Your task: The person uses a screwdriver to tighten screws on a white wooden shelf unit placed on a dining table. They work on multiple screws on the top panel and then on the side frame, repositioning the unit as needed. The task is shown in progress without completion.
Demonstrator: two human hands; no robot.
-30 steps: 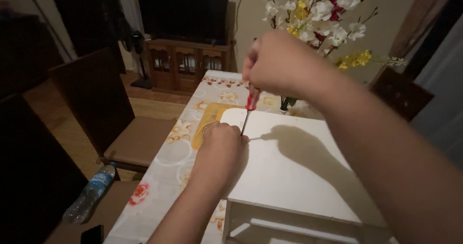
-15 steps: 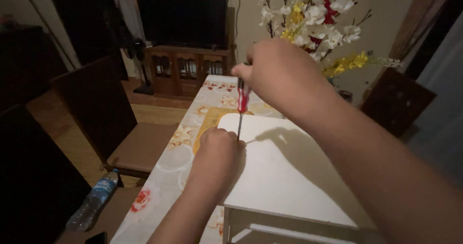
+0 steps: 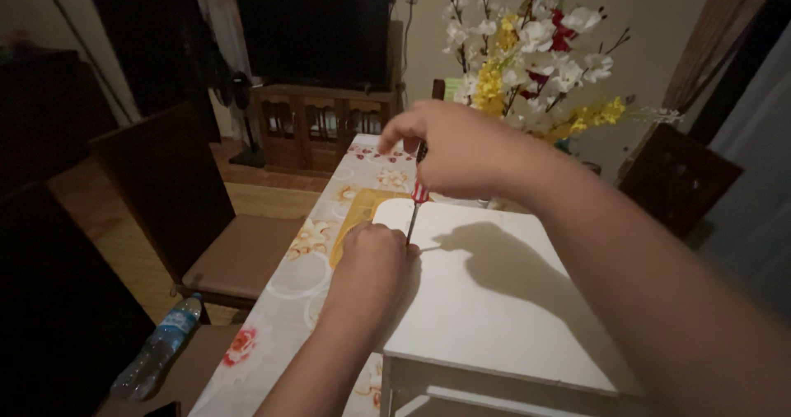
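The right hand [image 3: 449, 145] is closed around the top of a red-handled screwdriver [image 3: 416, 207], which stands nearly upright, its slim shaft running down to the near left part of a white panel [image 3: 494, 293]. The left hand [image 3: 371, 260] rests curled at that same edge, fingers bunched right beside the tip as if steadying it or pinching a small fastener there; the fist hides the contact point, so whether it holds a screw cannot be told.

The panel appears to be the top face of a white piece of furniture lying on the table [image 3: 305, 269], which wears a flowered cloth. A yellow sheet [image 3: 356, 219] pokes out from under the panel's far left corner.

As to progress, the work looks mid-step: the tool is set on its spot and both hands are engaged, so positioning is done, but how far any screw is driven is hidden. The rest of the panel's top shows no other fasteners or tools, so what is left elsewhere cannot be judged from this view.

Around the work stand a bunch of white, yellow and red flowers [image 3: 535, 63] behind the right hand, a dark chair [image 3: 189, 211] to the left with a plastic bottle [image 3: 156, 351] near it, and a dark television [image 3: 313, 34] on a wooden cabinet [image 3: 321, 124].
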